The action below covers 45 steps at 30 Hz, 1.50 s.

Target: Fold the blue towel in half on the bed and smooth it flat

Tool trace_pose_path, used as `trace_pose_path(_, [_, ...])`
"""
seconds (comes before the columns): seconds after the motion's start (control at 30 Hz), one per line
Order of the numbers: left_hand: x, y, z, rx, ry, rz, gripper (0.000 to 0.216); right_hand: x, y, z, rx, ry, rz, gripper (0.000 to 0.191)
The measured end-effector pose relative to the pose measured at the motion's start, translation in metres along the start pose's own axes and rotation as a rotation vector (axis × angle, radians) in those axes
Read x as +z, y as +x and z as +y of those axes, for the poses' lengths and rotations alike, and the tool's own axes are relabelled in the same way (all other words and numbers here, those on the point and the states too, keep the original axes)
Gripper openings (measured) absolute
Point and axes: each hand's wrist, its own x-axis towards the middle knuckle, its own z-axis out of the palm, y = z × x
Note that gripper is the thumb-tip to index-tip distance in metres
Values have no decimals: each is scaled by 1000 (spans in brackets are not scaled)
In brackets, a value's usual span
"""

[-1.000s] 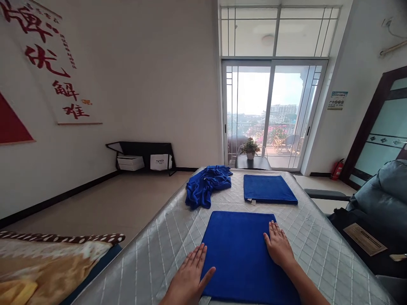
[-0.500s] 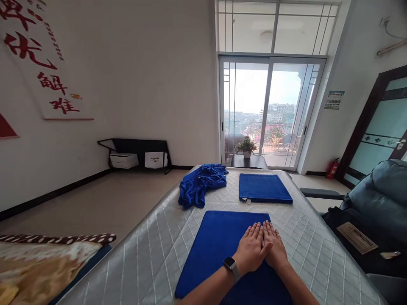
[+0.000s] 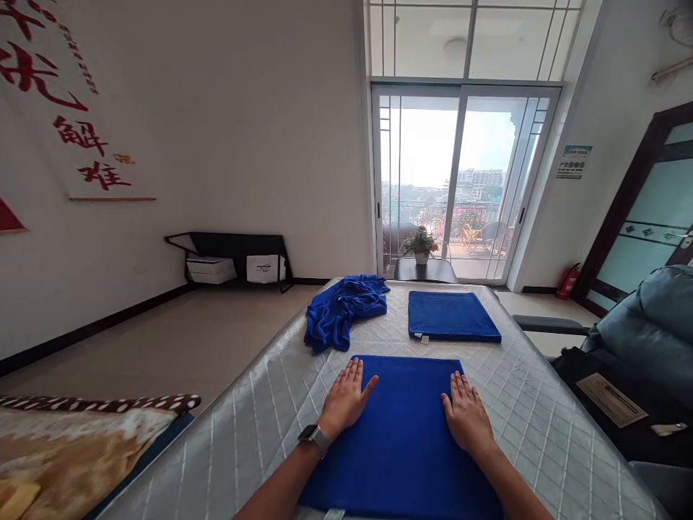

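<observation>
A smooth blue cloth (image 3: 403, 433) lies flat on the quilted grey mattress (image 3: 227, 448) in front of me. My left hand (image 3: 343, 399), with a watch (image 3: 312, 435) on its wrist, rests palm down at the cloth's left edge, thumb spread. On the opposite edge my right hand (image 3: 466, 412) lies flat too, fingers stretched forward. Neither hand grips anything. Beyond them sits a folded blue cloth stack (image 3: 455, 315) with small white tags, and left of it a crumpled blue cloth (image 3: 343, 310).
A grey armchair (image 3: 665, 325) with a bag stands at right. Behind the mattress are a chair with a potted plant (image 3: 421, 245) and a sliding glass door (image 3: 416, 180). A patterned blanket (image 3: 97, 448) lies at lower left. A black rack (image 3: 238, 245) is by the wall.
My left hand has moved left across the cloth, from beside my right hand to the opposite edge. My right hand stays near the right edge. The view has shifted slightly.
</observation>
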Motion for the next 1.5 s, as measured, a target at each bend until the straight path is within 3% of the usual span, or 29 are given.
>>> trace_pose_path(0.1, [6, -1, -12, -11, -5, 21, 90, 1, 1, 0, 8, -2, -2, 70])
trace_pose_path(0.4, [11, -1, -12, -11, -8, 85, 89, -3, 1, 0, 10, -49, -28, 71])
trace_pose_path(0.67, [12, -2, -12, -9, -7, 100, 89, -17, 34, -3, -46, -64, 7, 67])
trace_pose_path(0.97, [18, 0, -15, -19, 0, 103, 86, 6, 51, 6, -40, 5, 56, 68])
trace_pose_path(1.5, [22, 0, -20, 0, 38, 90, 90, 3, 50, 3, -2, 39, 44, 69])
